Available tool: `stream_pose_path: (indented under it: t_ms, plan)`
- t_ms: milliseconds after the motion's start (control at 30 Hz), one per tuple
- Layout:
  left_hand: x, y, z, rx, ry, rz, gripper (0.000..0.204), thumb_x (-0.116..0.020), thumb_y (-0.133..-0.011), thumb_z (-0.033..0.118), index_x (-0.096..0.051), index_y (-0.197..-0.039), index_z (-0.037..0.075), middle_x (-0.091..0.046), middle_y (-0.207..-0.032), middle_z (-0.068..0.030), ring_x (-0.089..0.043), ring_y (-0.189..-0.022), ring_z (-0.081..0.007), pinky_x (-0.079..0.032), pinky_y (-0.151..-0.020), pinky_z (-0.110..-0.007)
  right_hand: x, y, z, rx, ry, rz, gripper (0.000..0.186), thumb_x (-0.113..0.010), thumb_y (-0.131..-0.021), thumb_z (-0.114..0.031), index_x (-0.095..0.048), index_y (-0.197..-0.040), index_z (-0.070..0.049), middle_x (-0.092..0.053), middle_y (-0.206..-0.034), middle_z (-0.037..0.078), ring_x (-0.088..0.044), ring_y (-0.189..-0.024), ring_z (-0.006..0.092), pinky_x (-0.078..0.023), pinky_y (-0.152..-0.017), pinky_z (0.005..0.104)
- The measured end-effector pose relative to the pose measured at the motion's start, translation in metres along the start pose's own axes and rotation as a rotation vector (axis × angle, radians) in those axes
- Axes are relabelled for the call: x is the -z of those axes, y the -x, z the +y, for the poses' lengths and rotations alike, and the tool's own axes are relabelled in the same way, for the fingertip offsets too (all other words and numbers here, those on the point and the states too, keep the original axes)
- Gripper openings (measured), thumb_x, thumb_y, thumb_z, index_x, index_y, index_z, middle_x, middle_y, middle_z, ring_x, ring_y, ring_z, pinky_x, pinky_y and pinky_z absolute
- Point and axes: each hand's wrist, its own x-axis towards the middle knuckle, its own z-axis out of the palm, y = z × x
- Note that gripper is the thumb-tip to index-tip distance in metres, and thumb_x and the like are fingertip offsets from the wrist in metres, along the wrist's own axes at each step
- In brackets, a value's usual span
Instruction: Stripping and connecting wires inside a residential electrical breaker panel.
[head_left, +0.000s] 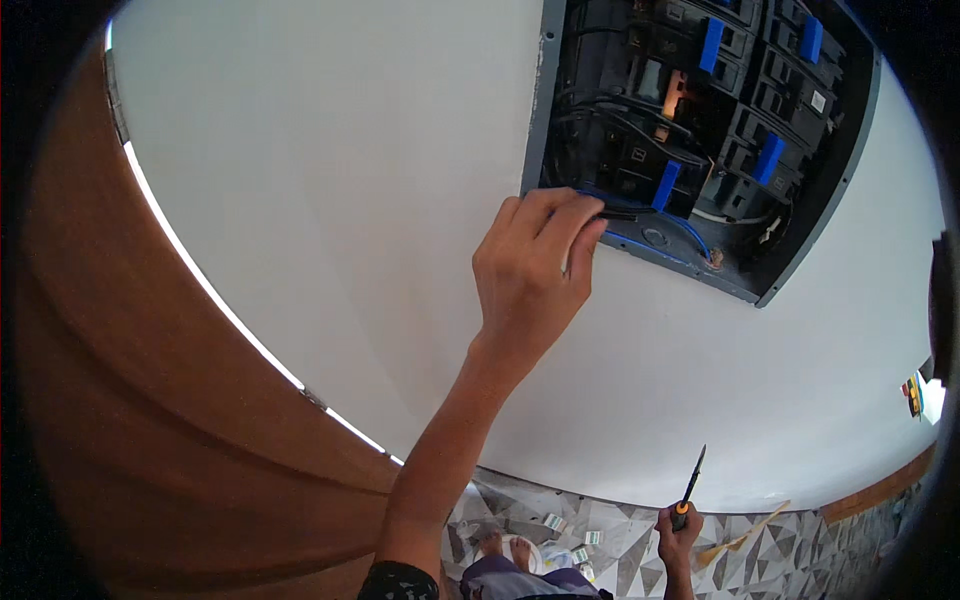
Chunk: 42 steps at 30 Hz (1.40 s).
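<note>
Grey electrical box (544, 100) sits up-right of the left hand (540, 250).

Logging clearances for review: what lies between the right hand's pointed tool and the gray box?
In the head view, only bare white wall shows between tool and box.

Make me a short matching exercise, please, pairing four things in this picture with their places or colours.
1. Left hand
2. Pointed tool
3. Metal box
4. Floor

A. Grey and white triangles
B. Held in the right hand
C. Dark grey, against a pale wall
D. At the box's lower left corner

Pairs: 1-D, 2-B, 3-C, 4-A
</note>
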Motion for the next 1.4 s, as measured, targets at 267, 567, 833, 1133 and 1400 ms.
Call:
stream_pose_path:
  t_ms: [267, 567, 833, 1133, 1400]
  plan:
    - [0.004, 0.001, -0.021, 0.032, 0.227, 0.131, 0.011, -0.069, -0.087, 0.006, -0.065, -0.097, 0.009, -0.07, -0.094, -0.003, -0.06, -0.072, -0.0187, -0.049, -0.06, -0.029, 0.002, 0.0, 0.005, 0.093, 0.115, -0.076, 0.021, -0.065, -0.087, -0.013, -0.05, -0.075, -0.004, -0.053, -0.055, 0.003, -0.052, -0.048, 0.01, -0.043, -0.046, 0.026]
    - [0.006, 0.001, -0.029, -0.109, 0.197, 0.143, 0.021, -0.073, -0.082, 0.001, -0.069, -0.101, 0.009, -0.07, -0.097, -0.0036, -0.058, -0.075, -0.0093, -0.046, -0.056, -0.022, -0.011, 0.008, -0.002, -0.033, 0.063, -0.088, 0.029, -0.073, -0.084, -0.022, -0.055, -0.07, -0.004, -0.047, -0.057, 0.0, -0.043, -0.051, 0.0087, -0.036, -0.05, 0.0284]
    - [0.009, 0.0, -0.035, -0.038, 0.35, 0.144, 0.02, -0.076, -0.082, 0.002, -0.071, -0.101, 0.007, -0.071, -0.098, -0.0048, -0.061, -0.077, -0.0093, -0.048, -0.059, -0.021, -0.014, 0.0, -0.009, -0.029, 0.085, -0.096, 0.028, -0.074, -0.082, -0.02, -0.054, -0.07, -0.004, -0.046, -0.056, 0.0, -0.043, -0.05, 0.0103, -0.036, -0.05, 0.0296]
    - [0.009, -0.029, -0.025, -0.123, 0.161, 0.303, 0.02, -0.074, -0.083, 0.001, -0.073, -0.102, 0.006, -0.073, -0.093, -0.0063, -0.066, -0.078, -0.0182, -0.052, -0.063, -0.027, -0.014, 0.0, 0.01, -0.005, 0.136, -0.069, 0.028, -0.075, -0.079, -0.021, -0.054, -0.068, -0.006, -0.048, -0.054, 0.005, -0.046, -0.048, 0.0187, -0.037, -0.051, 0.0358]
    - [0.012, -0.025, -0.024, -0.093, 0.38, 0.115, 0.011, -0.07, -0.088, 0.005, -0.071, -0.099, 0.005, -0.072, -0.091, -0.0078, -0.066, -0.079, -0.0207, -0.052, -0.069, -0.029, -0.015, -0.012, -0.012, 0.009, 0.043, -0.038, 0.027, -0.072, -0.08, -0.019, -0.053, -0.067, -0.004, -0.049, -0.054, 0.006, -0.046, -0.049, 0.0143, -0.038, -0.05, 0.0317]
